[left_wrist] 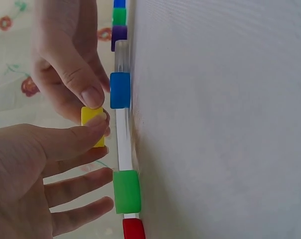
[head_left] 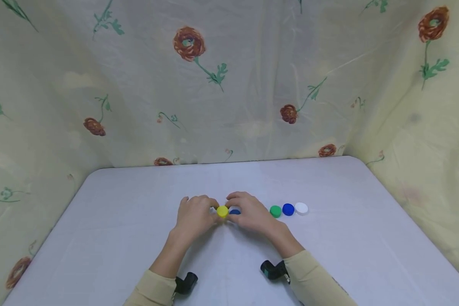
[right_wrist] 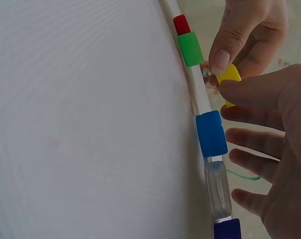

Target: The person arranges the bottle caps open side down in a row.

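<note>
A white table [head_left: 118, 238] fills the low part of the head view. Over it, the left hand [head_left: 196, 216] comes in from seven o'clock, the right hand [head_left: 250, 211] from five. Each pinches the yellow cap [head_left: 222, 211] with thumb and finger, up off the table; their other fingers are loosely spread. At three o'clock from it are a blue cap [head_left: 235, 212], then a green cap [head_left: 275, 211], dark blue cap [head_left: 288, 209] and white cap [head_left: 301, 208].

The step looks like handling the yellow cap two-handed; next, I think, one hand must let go gently.

From the head, hands hide the red cap [right_wrist: 182, 25], light green cap [right_wrist: 191, 49], clear cap [right_wrist: 218, 189] and purple cap [right_wrist: 227, 229], whose end is cut off at the right wrist.
</note>
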Demonstrator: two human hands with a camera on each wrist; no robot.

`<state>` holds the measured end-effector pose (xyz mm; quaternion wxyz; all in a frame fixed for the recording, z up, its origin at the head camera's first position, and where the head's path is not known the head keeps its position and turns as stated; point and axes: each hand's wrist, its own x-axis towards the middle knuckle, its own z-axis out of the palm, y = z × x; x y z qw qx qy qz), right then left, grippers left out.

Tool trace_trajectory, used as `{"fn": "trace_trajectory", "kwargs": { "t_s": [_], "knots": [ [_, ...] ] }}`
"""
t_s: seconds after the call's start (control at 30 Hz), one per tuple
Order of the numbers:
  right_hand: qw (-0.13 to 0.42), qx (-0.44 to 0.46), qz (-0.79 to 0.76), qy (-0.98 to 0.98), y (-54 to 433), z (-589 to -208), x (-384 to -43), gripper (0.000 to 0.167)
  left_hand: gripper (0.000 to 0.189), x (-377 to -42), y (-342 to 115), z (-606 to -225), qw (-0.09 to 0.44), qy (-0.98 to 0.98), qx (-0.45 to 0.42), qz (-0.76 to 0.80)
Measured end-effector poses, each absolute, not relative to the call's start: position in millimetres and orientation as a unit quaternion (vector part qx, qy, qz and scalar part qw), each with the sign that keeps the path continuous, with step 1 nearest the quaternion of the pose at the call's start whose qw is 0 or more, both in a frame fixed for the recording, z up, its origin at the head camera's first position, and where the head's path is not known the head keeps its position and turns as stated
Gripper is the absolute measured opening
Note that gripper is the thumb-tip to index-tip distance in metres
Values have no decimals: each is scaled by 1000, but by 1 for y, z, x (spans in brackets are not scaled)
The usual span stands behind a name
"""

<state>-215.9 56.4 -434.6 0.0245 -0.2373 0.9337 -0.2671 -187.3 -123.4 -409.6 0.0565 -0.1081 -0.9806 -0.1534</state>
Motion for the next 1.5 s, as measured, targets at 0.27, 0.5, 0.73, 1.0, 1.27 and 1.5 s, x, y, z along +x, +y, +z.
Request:
{"fn": "trace_trajectory", "kwargs": {
  "t_s": [0.27,0.5,0.73,1.0,1.27,1.5],
  "knots": [
    [41,-235,-267,934,54,-435,-214,24,30,-188,-124,-412,37,-985,-100,-138],
    [43,-237,-258,936,53,-438,-213,24,28,-187,-123,-414,18,-987,-92,-132],
    [34,-240,-254,937,53,-439,-212,26,26,-186,-122,-416,25,-987,-92,-132],
    [38,-239,-260,935,53,-438,-213,26,30,-186,-123,-417,23,-987,-96,-127],
    [41,-230,-271,934,53,-435,-213,31,34,-187,-128,-414,14,-986,-102,-129],
    [46,-233,-275,931,50,-434,-212,31,39,-187,-132,-410,2,-987,-99,-126]
  ]
}}
